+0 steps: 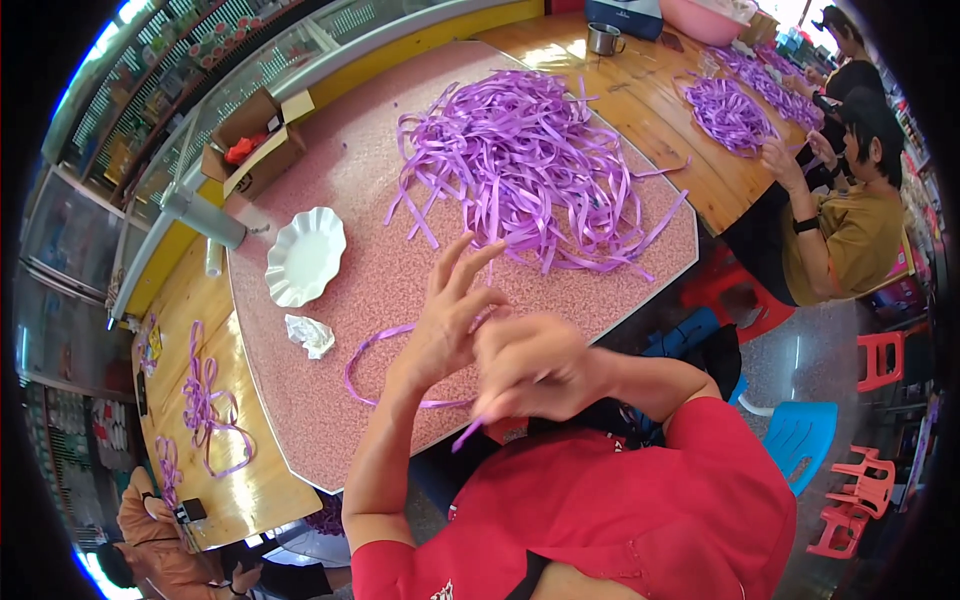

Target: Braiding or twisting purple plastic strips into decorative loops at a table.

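Note:
A thin purple ribbon (pixel 349 374) runs in a wide loop from my hands over the pink speckled tabletop (pixel 300 405). My left hand (pixel 447 325) is raised, its upper fingers stretched out and its thumb and forefinger bent together where the ribbon runs in. Pressed up against it, my right hand (pixel 535 365) is curled and slightly blurred, and a short ribbon end sticks out below it. The exact grip between the two hands is hidden. Just beyond them lies a big tangled heap of purple ribbons (pixel 530 165).
Left of the heap are a white scalloped dish (pixel 305 257), a crumpled white tissue (pixel 310 336), a grey-green bottle (pixel 205 215) and an opened cardboard box (pixel 255 145). A metal mug (pixel 604 39) stands on the wooden table behind. People sit working at right and lower left; stools (pixel 880 360) stand at right.

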{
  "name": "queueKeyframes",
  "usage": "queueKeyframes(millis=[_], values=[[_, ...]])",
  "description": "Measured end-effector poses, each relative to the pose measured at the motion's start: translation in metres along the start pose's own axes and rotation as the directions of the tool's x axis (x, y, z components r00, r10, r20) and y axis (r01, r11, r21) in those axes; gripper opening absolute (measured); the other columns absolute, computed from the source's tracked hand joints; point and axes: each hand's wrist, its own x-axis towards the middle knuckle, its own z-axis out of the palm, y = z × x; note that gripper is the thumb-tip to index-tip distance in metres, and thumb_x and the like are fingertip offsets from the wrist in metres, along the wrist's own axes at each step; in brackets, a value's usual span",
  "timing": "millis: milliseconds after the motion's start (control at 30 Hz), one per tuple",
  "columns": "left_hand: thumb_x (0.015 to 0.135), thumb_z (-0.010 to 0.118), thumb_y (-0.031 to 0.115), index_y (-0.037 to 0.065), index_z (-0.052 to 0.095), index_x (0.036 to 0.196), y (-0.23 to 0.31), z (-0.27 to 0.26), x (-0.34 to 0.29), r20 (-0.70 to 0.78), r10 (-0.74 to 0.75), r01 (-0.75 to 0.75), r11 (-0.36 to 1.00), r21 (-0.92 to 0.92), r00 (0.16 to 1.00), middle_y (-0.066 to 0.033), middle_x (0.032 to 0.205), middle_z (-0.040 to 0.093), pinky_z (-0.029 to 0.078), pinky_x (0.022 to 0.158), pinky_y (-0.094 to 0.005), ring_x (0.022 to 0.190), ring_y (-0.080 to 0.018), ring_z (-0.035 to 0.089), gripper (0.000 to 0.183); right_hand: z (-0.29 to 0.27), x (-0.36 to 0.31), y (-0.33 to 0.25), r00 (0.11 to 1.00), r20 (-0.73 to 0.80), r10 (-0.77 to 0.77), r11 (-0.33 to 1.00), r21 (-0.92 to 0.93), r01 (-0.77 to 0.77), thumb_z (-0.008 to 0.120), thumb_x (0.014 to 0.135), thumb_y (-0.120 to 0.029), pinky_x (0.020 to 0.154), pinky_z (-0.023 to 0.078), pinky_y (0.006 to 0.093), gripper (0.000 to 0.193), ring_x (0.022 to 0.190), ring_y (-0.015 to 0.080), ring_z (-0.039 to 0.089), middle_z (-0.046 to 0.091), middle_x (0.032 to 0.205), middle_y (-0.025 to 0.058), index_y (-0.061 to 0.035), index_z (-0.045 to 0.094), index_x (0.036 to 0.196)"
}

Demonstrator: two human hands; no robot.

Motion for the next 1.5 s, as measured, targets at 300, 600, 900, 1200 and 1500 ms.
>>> queueKeyframes(millis=[300, 600, 900, 1200, 1500], values=[[0.086, 0.07, 0.004, 0.003, 0.064, 0.1, -0.032, -0.01, -0.013, -0.113, -0.13, 0.126, 0.991, -0.038, 0.985, -0.0103, 0.1, 0.064, 0.046, 0.092, -0.0402, 0.108, -0.0298, 0.059, 0.015, -0.154, -0.032, -0.034, 0.786, -0.616, 0.057, 0.96, 0.25, 0.126, 0.054, 0.104, -0.027, 0.055, 0.031, 0.0254, 0.028, 0.061, 0.009, 0.034, 0.037, 0.076, -0.0004, -0.0035, 0.058, 0.09], [0.087, 0.07, 0.007, 0.002, 0.068, 0.099, -0.055, -0.018, -0.03, -0.14, -0.257, 0.269, 0.96, 0.076, 0.956, -0.0117, 0.092, 0.066, 0.049, 0.081, -0.0383, 0.091, -0.0288, 0.062, 0.013, -0.222, -0.089, -0.027, 0.708, -0.612, 0.353, 0.88, 0.475, -0.028, 0.051, 0.106, -0.024, 0.05, 0.034, 0.0199, 0.027, 0.062, 0.0057, 0.039, 0.043, 0.076, 0.0012, 0.0008, 0.062, 0.101], [0.085, 0.071, 0.0, 0.001, 0.067, 0.101, -0.006, -0.021, 0.023, -0.245, -0.155, 0.093, 0.965, -0.247, 0.957, -0.0112, 0.094, 0.065, 0.053, 0.073, -0.0333, 0.083, -0.024, 0.066, 0.016, -0.152, -0.023, 0.039, 0.889, -0.43, 0.159, 0.396, -0.797, -0.456, 0.068, 0.088, -0.007, 0.096, 0.048, 0.0372, 0.028, 0.115, 0.0258, 0.062, 0.068, 0.118, 0.0119, -0.0067, 0.072, 0.116], [0.081, 0.07, -0.001, 0.005, 0.069, 0.096, -0.006, -0.027, 0.027, -0.294, 0.05, -0.087, 0.989, -0.115, 0.955, -0.0096, 0.11, 0.066, 0.048, 0.094, -0.0411, 0.112, -0.0304, 0.06, 0.016, -0.14, 0.021, 0.118, 0.818, 0.032, 0.575, 0.744, -0.437, -0.506, 0.066, 0.088, 0.0, 0.073, 0.051, 0.0283, 0.019, 0.08, 0.0116, 0.063, 0.07, 0.085, 0.0037, -0.0051, 0.074, 0.104], [0.094, 0.066, 0.014, 0.007, 0.069, 0.104, -0.004, -0.021, 0.0, -0.259, -0.1, -0.037, 0.878, -0.478, 0.961, -0.0113, 0.113, 0.07, 0.038, 0.106, -0.0482, 0.123, -0.0312, 0.054, 0.012, -0.196, 0.047, 0.135, 0.765, 0.004, 0.644, 0.53, -0.724, -0.442, 0.069, 0.086, -0.011, 0.069, 0.05, 0.0339, 0.019, 0.071, 0.0162, 0.064, 0.072, 0.078, 0.0068, -0.0061, 0.076, 0.103]])
